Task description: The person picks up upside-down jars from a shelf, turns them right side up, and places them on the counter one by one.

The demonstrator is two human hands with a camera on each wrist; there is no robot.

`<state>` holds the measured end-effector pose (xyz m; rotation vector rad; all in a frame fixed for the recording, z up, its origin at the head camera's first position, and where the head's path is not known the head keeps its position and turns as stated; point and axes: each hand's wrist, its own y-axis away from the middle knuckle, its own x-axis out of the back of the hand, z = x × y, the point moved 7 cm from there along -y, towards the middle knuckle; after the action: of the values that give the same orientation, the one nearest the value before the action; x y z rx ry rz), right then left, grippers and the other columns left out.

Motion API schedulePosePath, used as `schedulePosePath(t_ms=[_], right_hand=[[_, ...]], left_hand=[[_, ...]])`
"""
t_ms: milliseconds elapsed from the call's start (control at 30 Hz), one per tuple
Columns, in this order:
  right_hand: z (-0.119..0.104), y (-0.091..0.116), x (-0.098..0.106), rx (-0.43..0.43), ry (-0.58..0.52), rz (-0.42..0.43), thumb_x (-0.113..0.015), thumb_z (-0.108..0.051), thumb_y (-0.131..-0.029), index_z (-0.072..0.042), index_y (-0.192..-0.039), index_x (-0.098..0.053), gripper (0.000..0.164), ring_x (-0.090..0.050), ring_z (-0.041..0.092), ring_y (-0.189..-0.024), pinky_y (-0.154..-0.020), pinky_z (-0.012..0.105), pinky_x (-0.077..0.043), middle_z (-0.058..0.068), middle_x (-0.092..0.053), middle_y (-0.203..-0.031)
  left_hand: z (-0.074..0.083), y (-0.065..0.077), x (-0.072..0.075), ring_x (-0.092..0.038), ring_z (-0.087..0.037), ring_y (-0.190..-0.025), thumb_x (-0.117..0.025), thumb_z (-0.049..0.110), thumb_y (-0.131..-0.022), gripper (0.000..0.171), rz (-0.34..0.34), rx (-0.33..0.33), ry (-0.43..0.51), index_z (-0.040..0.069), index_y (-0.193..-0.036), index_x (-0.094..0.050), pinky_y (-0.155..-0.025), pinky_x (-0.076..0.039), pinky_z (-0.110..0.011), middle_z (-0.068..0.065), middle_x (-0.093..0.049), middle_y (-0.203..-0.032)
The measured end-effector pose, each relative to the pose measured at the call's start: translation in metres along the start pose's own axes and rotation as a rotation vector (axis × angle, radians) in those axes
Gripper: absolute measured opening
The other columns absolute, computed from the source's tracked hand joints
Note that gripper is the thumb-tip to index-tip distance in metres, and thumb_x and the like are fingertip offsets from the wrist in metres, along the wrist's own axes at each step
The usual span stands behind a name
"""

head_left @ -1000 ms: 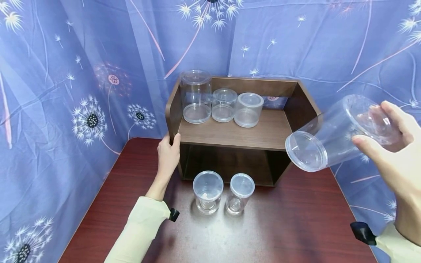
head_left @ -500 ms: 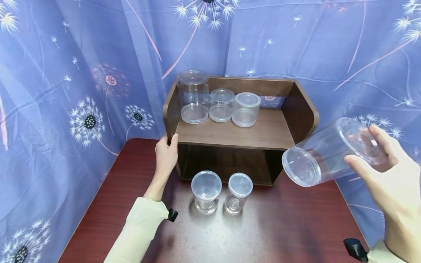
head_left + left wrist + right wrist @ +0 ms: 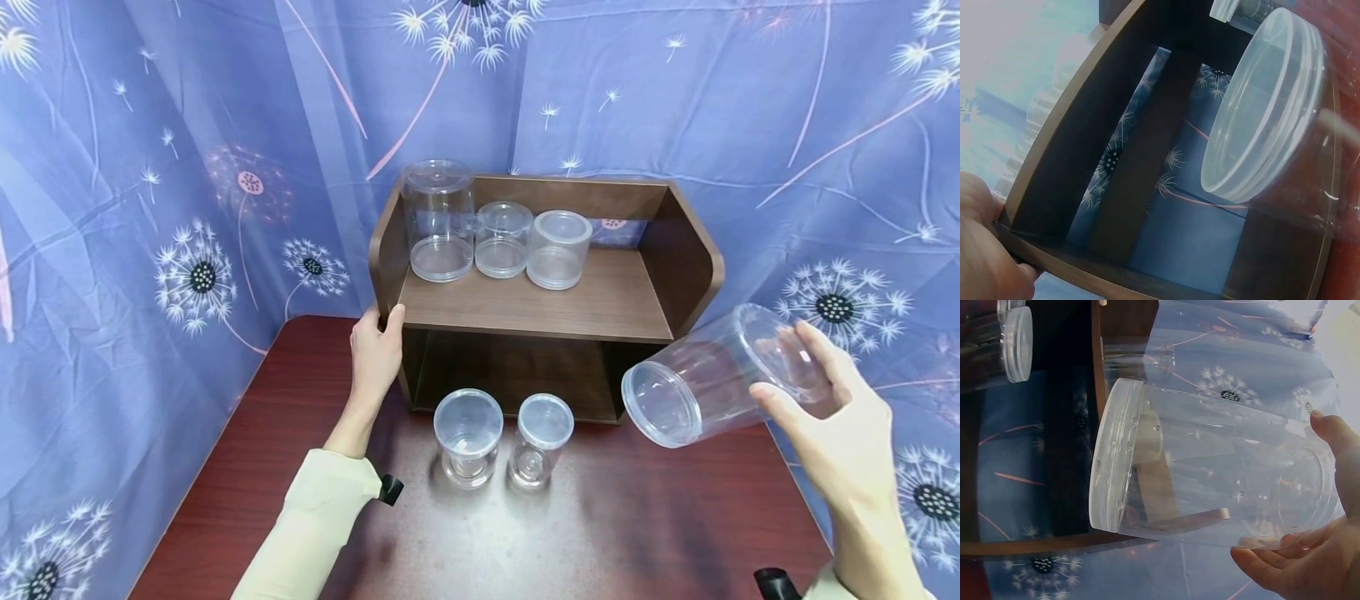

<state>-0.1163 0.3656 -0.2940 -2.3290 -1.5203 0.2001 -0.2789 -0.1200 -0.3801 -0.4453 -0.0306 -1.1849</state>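
Note:
A large clear plastic jar point(image 3: 693, 383) with a translucent lid is held by its base end in my right hand point(image 3: 840, 425), thumb and fingers spread around it. It tilts, lid toward the lower left, in the air right of the brown two-tier shelf point(image 3: 532, 310). In the right wrist view the jar point(image 3: 1204, 469) lies nearly level across the picture. My left hand point(image 3: 375, 354) grips the shelf's left front edge, thumb on the front. On the upper tier stand a tall jar point(image 3: 441, 212) and two short jars, one middle point(image 3: 502, 250), one right point(image 3: 558, 254).
Two lidded jars stand on the red-brown table point(image 3: 645, 517) before the shelf's lower tier: a wider one point(image 3: 468, 429) and a narrower one point(image 3: 543, 429). A blue dandelion-print curtain point(image 3: 600, 100) hangs behind and at both sides.
My right hand has moved down and to the left with the large jar, bringing its lid closer to the shelf's lower right side. The left hand keeps its grip on the shelf.

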Motion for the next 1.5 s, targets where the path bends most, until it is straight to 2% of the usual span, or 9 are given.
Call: schedulePosePath(t_ms=[300,567,667,767,1100,1200,1267,1367,1500], right_hand=[[0.012,0.007,-0.007,0.029,0.331,-0.004,-0.076,0.009,-0.086,-0.019,-0.153,-0.051,0.077,-0.055,-0.01,-0.123,-0.098,0.005,-0.037,-0.025,-0.064,-0.132],[0.021,0.013,-0.015,0.014,0.277,-0.028,-0.075,0.009,-0.087,-0.018,-0.154,-0.05,0.076,-0.056,-0.009,-0.123,-0.096,0.006,-0.038,-0.023,-0.064,-0.134],[0.022,0.016,-0.018,0.03,0.314,-0.034,-0.075,0.007,-0.088,-0.019,-0.155,-0.05,0.076,-0.055,-0.01,-0.123,-0.096,0.006,-0.039,-0.023,-0.062,-0.136],[0.025,0.018,-0.023,0.026,0.277,-0.049,-0.074,0.01,-0.088,-0.016,-0.155,-0.049,0.076,-0.055,-0.008,-0.125,-0.097,0.008,-0.039,-0.02,-0.062,-0.138],[0.033,0.027,-0.03,0.005,0.368,-0.046,-0.076,-0.002,-0.089,-0.023,-0.154,-0.051,0.073,-0.054,-0.004,-0.116,-0.091,0.007,-0.038,-0.023,-0.058,-0.138],[0.034,0.029,-0.033,0.001,0.352,-0.049,-0.075,-0.001,-0.09,-0.021,-0.155,-0.051,0.072,-0.054,-0.004,-0.115,-0.089,0.007,-0.039,-0.022,-0.058,-0.139],[0.034,0.029,-0.033,0.0,0.341,-0.052,-0.075,0.0,-0.09,-0.019,-0.155,-0.05,0.072,-0.055,-0.004,-0.116,-0.089,0.007,-0.04,-0.021,-0.058,-0.14],[0.034,0.03,-0.035,-0.007,0.312,-0.055,-0.073,0.002,-0.091,-0.017,-0.155,-0.05,0.071,-0.055,-0.004,-0.119,-0.09,0.008,-0.041,-0.02,-0.059,-0.14],[0.035,0.03,-0.038,-0.009,0.268,-0.055,-0.071,0.005,-0.091,-0.016,-0.154,-0.051,0.07,-0.056,-0.005,-0.119,-0.091,0.009,-0.041,-0.021,-0.06,-0.139]], left_hand=[[0.001,0.0,0.0,-0.049,-0.028,-0.087,-0.06,0.024,-0.103,0.021,0.005,0.005,0.003,0.004,-0.097,-0.066,-0.077,-0.039,-0.04,-0.017,-0.06,-0.085],[0.0,0.001,0.0,-0.046,-0.027,-0.078,-0.061,0.023,-0.103,0.021,0.006,-0.005,0.018,0.005,-0.093,-0.064,-0.072,-0.036,-0.039,-0.013,-0.05,-0.075],[0.0,0.0,0.0,-0.046,-0.026,-0.081,-0.061,0.023,-0.103,0.021,0.001,-0.009,0.019,0.005,-0.094,-0.064,-0.074,-0.036,-0.038,-0.014,-0.053,-0.078],[0.0,0.0,0.001,-0.047,-0.026,-0.084,-0.061,0.024,-0.102,0.02,-0.004,-0.012,0.019,0.005,-0.098,-0.066,-0.075,-0.037,-0.038,-0.015,-0.057,-0.081],[0.001,0.0,0.001,-0.05,-0.026,-0.086,-0.062,0.024,-0.102,0.021,-0.027,-0.012,0.028,0.005,-0.106,-0.068,-0.076,-0.04,-0.039,-0.017,-0.065,-0.091],[0.001,0.001,0.0,-0.058,-0.025,-0.095,-0.063,0.025,-0.102,0.026,-0.029,-0.015,0.039,0.006,-0.119,-0.069,-0.083,-0.045,-0.04,-0.017,-0.07,-0.104],[0.0,0.005,0.001,-0.062,-0.025,-0.111,-0.065,0.024,-0.101,0.038,-0.009,-0.021,0.073,0.006,-0.135,-0.064,-0.094,-0.048,-0.04,-0.017,-0.069,-0.122],[0.001,0.015,0.004,-0.053,-0.026,-0.133,-0.065,0.017,-0.101,0.056,0.068,-0.041,0.166,0.002,-0.151,-0.047,-0.11,-0.043,-0.039,-0.017,-0.054,-0.147],[0.004,0.036,0.011,-0.052,-0.028,-0.131,-0.064,0.005,-0.098,0.051,0.222,-0.117,0.281,-0.004,-0.144,-0.045,-0.109,-0.042,-0.036,-0.021,-0.05,-0.142]])
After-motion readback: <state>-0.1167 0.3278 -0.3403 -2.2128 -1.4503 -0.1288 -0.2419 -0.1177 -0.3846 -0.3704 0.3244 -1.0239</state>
